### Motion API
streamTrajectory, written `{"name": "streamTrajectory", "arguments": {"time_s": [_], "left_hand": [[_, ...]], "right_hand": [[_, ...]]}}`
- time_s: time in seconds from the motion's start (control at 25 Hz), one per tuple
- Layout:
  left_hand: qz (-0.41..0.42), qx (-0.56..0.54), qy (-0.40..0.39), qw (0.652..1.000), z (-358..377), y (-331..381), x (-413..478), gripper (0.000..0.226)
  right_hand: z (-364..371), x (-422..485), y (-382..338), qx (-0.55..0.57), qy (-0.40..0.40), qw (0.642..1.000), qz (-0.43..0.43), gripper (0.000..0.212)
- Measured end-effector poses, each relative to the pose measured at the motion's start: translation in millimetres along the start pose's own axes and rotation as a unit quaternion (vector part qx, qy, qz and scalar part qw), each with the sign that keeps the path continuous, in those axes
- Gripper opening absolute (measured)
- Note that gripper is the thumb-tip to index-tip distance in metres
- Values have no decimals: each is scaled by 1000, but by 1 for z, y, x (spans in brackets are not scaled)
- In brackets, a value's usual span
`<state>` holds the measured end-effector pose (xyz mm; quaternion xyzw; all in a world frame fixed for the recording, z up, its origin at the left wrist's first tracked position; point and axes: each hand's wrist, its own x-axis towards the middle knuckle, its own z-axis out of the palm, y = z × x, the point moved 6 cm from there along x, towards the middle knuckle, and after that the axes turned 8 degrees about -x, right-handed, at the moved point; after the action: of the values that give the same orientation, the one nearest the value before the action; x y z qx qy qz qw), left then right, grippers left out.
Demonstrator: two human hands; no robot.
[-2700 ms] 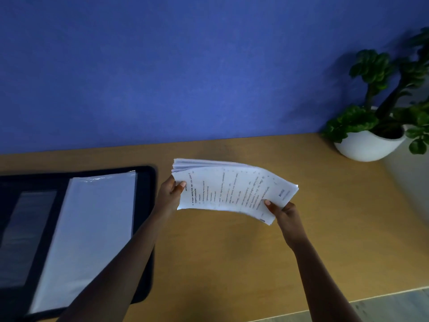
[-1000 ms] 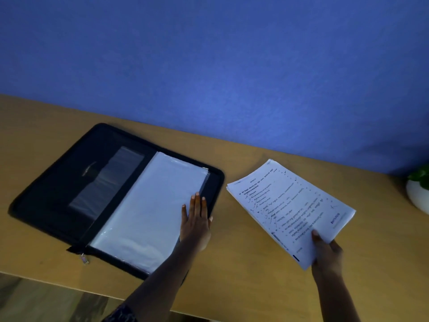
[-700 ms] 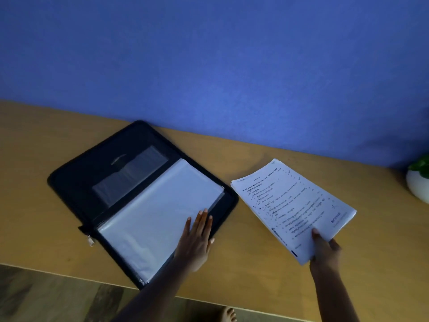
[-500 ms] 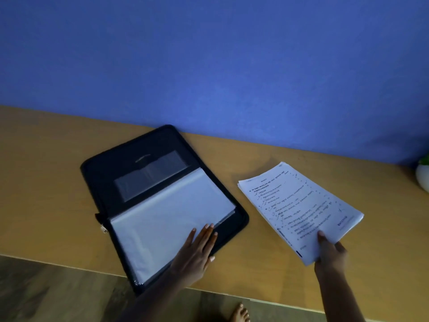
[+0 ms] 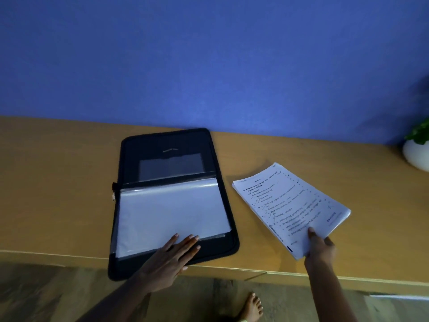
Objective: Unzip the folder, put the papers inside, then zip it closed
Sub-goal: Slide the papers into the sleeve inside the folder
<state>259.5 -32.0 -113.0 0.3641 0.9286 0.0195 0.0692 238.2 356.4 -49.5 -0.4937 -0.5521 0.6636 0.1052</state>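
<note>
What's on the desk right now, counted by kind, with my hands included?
Black folder: 1
Stack of papers: 1
White pot: 1
Hands: 2, the left hand flat on the folder, the right hand gripping the papers
Total: 5

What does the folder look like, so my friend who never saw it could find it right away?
Look at the wooden table under the blue wall. The folder lies open at its front edge, left of the printed papers. It is the only black thing, with shiny clear sleeves inside.
</note>
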Motion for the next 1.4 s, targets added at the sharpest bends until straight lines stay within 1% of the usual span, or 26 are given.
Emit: {"name": "streamTrajectory", "arguments": {"time_s": [0.04,0.12,0.16,0.2,0.28,0.44,0.52,0.56,0.64,0.72,0.76,0.92,1.0,1.04,1.12,1.2,1.24,1.28,1.36,1.4], "left_hand": [[2,-1,-9,1000,-1,-4,-11,66],[0,-3,-26,1000,-4,-12,-32,82],[-3,-7,-32,999,-5,-15,-41,81],[-5,-13,-27,1000,-6,-16,-48,72],[-23,-29,18,999,-12,-14,-53,49],[-101,-108,110,983,-36,7,-9,44],[-177,-136,134,966,-43,15,23,49],[-224,-146,129,955,-45,15,36,52],[-312,-166,77,932,-44,16,55,57],[-376,-168,26,911,-39,15,64,61],[-397,-175,23,901,-39,13,65,59],[-434,-264,78,858,-36,-3,64,31],[-451,-308,100,832,-39,-9,60,24],[-456,-326,105,821,-42,-10,59,25],[-458,-328,105,820,-49,-13,59,27],[-449,-315,98,830,-56,-14,60,18],[-440,-308,93,839,-59,-14,61,17],[-427,-297,88,850,-63,-13,63,21],[-390,-273,78,876,-70,-10,68,30],[-375,-262,72,886,-72,-8,71,29]], "right_hand": [[-3,-2,4,2,3,1000,0,37],[-8,-7,10,5,9,1000,1,37],[-10,-9,14,5,10,1000,4,37],[-13,-10,18,5,12,1000,8,37],[-17,-13,26,2,13,1000,18,36],[-20,-14,32,-5,9,1000,21,34],[-21,-12,32,-7,9,1000,21,33],[-21,-11,31,-9,9,1000,22,33],[-22,-8,30,-14,8,1000,22,32],[-24,-3,28,-18,11,1000,19,33],[-25,-1,27,-20,13,1000,18,33],[-30,6,25,-23,11,1000,14,31],[-30,9,25,-23,6,1000,13,30],[-30,9,25,-21,3,1000,13,30],[-29,11,25,-20,-3,1000,15,30],[-29,12,25,-24,-12,1000,15,25],[-28,12,25,-26,-16,999,12,21],[-28,12,24,-27,-20,999,9,18],[-26,10,25,-28,-30,999,2,16],[-25,8,25,-30,-35,999,-1,16]]}}
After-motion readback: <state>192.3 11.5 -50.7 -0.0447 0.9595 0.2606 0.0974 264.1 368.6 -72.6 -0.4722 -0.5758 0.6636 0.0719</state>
